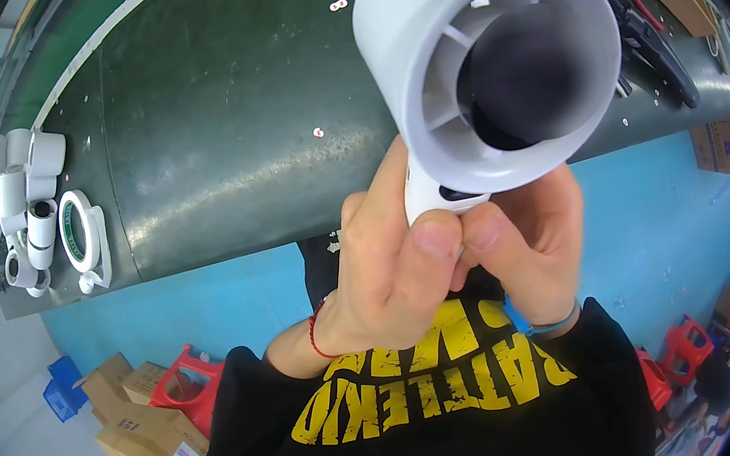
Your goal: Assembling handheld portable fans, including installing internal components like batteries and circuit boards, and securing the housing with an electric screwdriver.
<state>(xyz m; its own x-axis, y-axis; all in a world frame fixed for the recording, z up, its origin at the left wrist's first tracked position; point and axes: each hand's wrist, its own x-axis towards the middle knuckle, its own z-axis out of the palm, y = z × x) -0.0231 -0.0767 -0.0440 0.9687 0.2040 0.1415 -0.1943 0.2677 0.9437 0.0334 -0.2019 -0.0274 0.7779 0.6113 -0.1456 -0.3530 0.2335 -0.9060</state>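
White, glossy plastic up front now, a barrel-shaped device (492, 73) raised close to the camera, over the near edge of the dark green tabletop (214, 128) and in front of the chest. Both hands are on it! The left hand (374, 264) has its thumb pressed to the short handle (422, 195) under the barrel, and the right hand (538, 247) closes in from the other side, thumb almost meeting thumb. Fingers are narrow on both sides, wrapped round that handle; how the hidden ones sit behind it, I can't tell.

Now the handling: it looks light for its bulk, a hollow, stiff shell, probably a bit slippery on that smooth skin. Thin spokes brace the dark core (516, 79), and they look like the fragile part, so the handle is the place to grip, with the outer wall a fair second choice; keep fingertips out of the mouth.

And the aim! The open mouth faces up at the head, turned slightly right and toward the wearer. The barrel's long axis runs from the far upper left to the near lower right, while the handle drops away toward the chest, roughly crosswise to it.
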